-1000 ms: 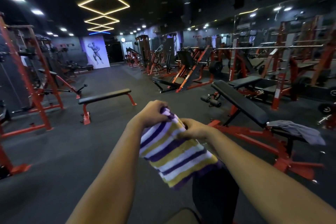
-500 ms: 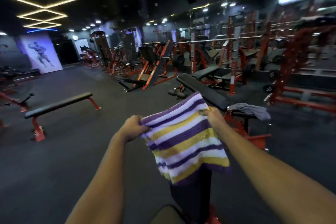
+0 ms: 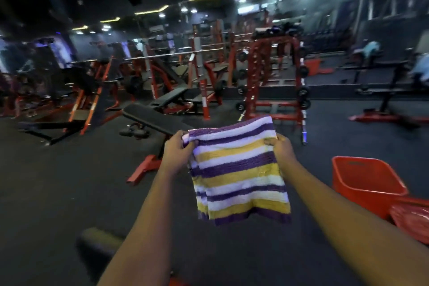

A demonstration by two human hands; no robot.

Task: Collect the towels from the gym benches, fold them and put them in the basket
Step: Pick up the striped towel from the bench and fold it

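Note:
A folded towel (image 3: pixel 239 174) with purple, white and yellow stripes hangs in front of me, held by its two upper corners. My left hand (image 3: pixel 177 152) pinches the left corner and my right hand (image 3: pixel 282 150) pinches the right corner. An orange basket (image 3: pixel 362 184) stands on the floor to the right, below and beside my right forearm; its inside looks bare. A pale blue towel (image 3: pixel 371 49) lies on a bench far off at the right, blurred.
A black incline bench on a red frame (image 3: pixel 151 118) stands just behind the towel, with dumbbells (image 3: pixel 134 132) on the floor beside it. A red rack (image 3: pixel 274 76) and several machines fill the back. A red lid (image 3: pixel 411 218) lies at the right edge. Dark floor spreads to the left.
The view has swung to the right, bringing the orange basket into sight. My hands have spread apart and now hold the towel stretched flat between them.

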